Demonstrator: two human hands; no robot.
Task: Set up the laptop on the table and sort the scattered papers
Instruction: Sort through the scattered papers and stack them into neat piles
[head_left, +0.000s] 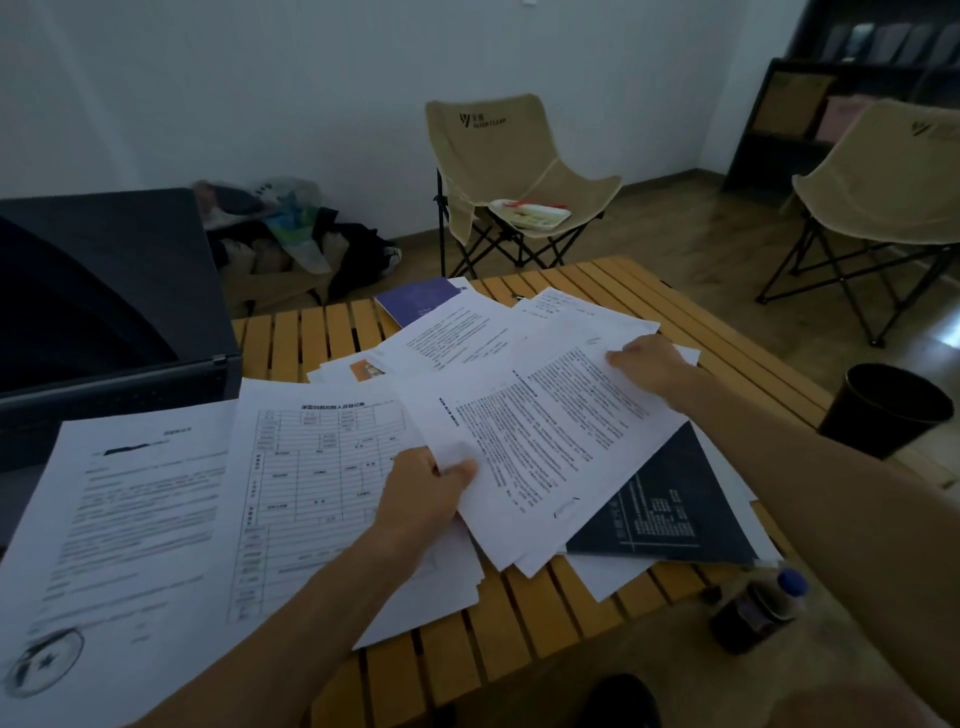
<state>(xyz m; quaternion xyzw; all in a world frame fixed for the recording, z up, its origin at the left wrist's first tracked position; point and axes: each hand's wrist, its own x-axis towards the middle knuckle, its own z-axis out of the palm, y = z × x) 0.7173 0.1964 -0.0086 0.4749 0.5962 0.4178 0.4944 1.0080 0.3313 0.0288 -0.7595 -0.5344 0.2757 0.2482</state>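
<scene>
An open dark laptop (98, 312) stands at the left end of the slatted wooden table (519, 618). Printed papers lie scattered across the table. My left hand (426, 499) pinches the near corner of a small bundle of text sheets (550, 426) lifted a little above the pile. My right hand (649, 358) grips the far edge of the same bundle. A form with a table grid (322, 467) and a stamped letter (130, 535) lie at the near left. A dark blue booklet (670, 509) lies under the bundle.
A purple booklet (415, 301) lies at the table's far edge. A dark bottle with a blue cap (758, 608) stands near the right corner. Two beige folding chairs (504, 171) (883, 182), a black bin (888, 405) and bags by the wall (291, 234) surround the table.
</scene>
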